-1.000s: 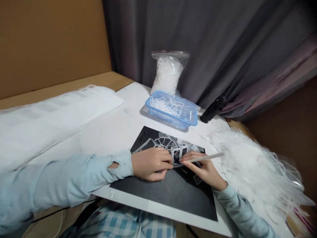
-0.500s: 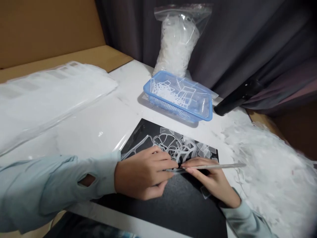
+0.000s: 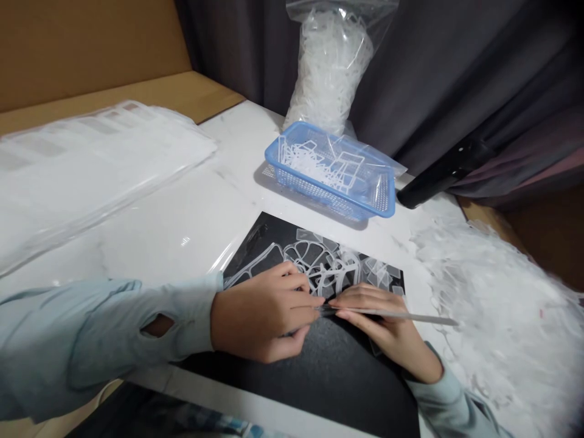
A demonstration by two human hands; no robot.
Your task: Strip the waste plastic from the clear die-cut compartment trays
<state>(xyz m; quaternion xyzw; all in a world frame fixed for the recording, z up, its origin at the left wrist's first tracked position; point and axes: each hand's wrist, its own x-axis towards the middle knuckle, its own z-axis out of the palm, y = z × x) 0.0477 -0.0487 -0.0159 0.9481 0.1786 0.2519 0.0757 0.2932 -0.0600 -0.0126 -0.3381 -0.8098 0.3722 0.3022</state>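
My left hand [image 3: 262,316] rests on a black mat [image 3: 333,374], its fingers curled and pinched on a clear plastic piece that I can barely see. My right hand [image 3: 387,331] meets it fingertip to fingertip and grips a thin metal pick [image 3: 401,314], whose handle points right. Just beyond both hands lies a tangle of translucent cut-out frames and small clear pieces [image 3: 326,267] on the mat.
A blue basket [image 3: 381,201] with clear frames stands behind the mat, a filled zip bag [image 3: 331,67] behind it. A black cylinder [image 3: 442,173] lies at the right. A heap of white scraps [image 3: 497,316] covers the right side; stacked clear sheets [image 3: 91,164] lie left.
The view has moved closer and lower over the mat. The white frame held upright a second ago is down among the tangle. The pick's handle has dropped a little toward the right.
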